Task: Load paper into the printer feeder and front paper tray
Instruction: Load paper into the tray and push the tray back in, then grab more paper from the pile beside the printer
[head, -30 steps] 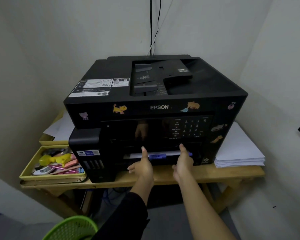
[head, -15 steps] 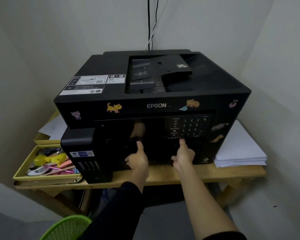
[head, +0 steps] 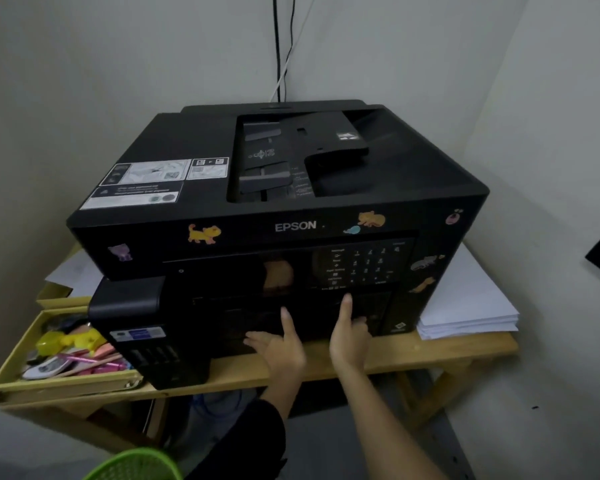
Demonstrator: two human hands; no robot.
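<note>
Along the bottom edge of the frame, left of centre: rim of a green mesh basket (head: 132, 465). Just above it, a black sleeve (head: 246, 441) leading up to the left hand (head: 280, 344); beside it, a bare forearm rising from lower right to the right hand (head: 349, 336). Left hand spread loosely, thumb up, fingers reaching left, laid flat against the dark lower front of the printer (head: 278, 188) and holding nothing. Right hand with thumb raised and fingers curled inward at the front panel, possibly hooked on an edge there, though blur and darkness hide the grip; nothing seen held in it. Both hands touching the printer's front at frame centre, just above the wooden table (head: 430, 353).

Left of centre, beside the printer's ink tank block (head: 142, 327): a yellow tray (head: 11, 362) crowded with pens and small coloured items. Right of centre, on the table against the printer's side: a stack of white paper (head: 465, 306), squared and lying flat. More loose white sheets (head: 71, 271) at mid-left, partly tucked behind the printer.

Higher up: the EPSON name, a keypad, and cat stickers across the front band. On the top surface, upper centre: the document feeder (head: 291, 154), with no paper in it. At the top, behind the printer: cables (head: 279, 46) running up the wall.
</note>
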